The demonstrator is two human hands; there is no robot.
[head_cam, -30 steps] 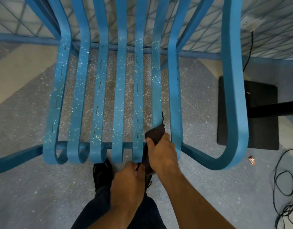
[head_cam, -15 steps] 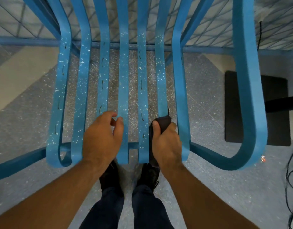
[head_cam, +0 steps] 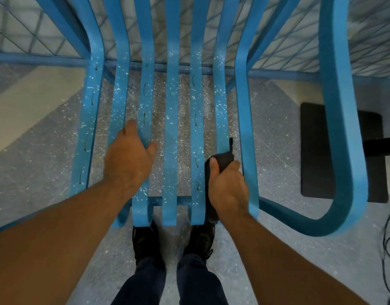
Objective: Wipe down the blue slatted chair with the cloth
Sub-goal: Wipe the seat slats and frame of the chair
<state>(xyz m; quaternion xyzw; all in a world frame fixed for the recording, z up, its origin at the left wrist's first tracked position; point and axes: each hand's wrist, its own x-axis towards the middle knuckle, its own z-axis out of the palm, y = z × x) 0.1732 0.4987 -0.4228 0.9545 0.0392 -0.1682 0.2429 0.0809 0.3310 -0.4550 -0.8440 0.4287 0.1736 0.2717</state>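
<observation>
Since a second ago the left hand (head_cam: 129,159) has come away from the right one and moved out over the seat. It now lies across the slats left of centre on the blue slatted chair (head_cam: 172,106), fingers curled down into a gap and thumb hooked at a slat's edge, gripping it. The right hand (head_cam: 228,186) is on the slat second from the seat's right side, its fist closed round the dark cloth (head_cam: 222,160), which is wrapped over that slat near the front of the seat. A thin tag of the cloth sticks up just beyond the knuckles. The hands are apart, with two bare slats between them. White specks dot the slats. The person stands at the chair's front edge, black shoes (head_cam: 145,241) just under the curled slat ends on the speckled floor (head_cam: 277,260). A black mat (head_cam: 315,150) lies beyond the armrest (head_cam: 337,106), and cables (head_cam: 387,249) trail at the far right.
</observation>
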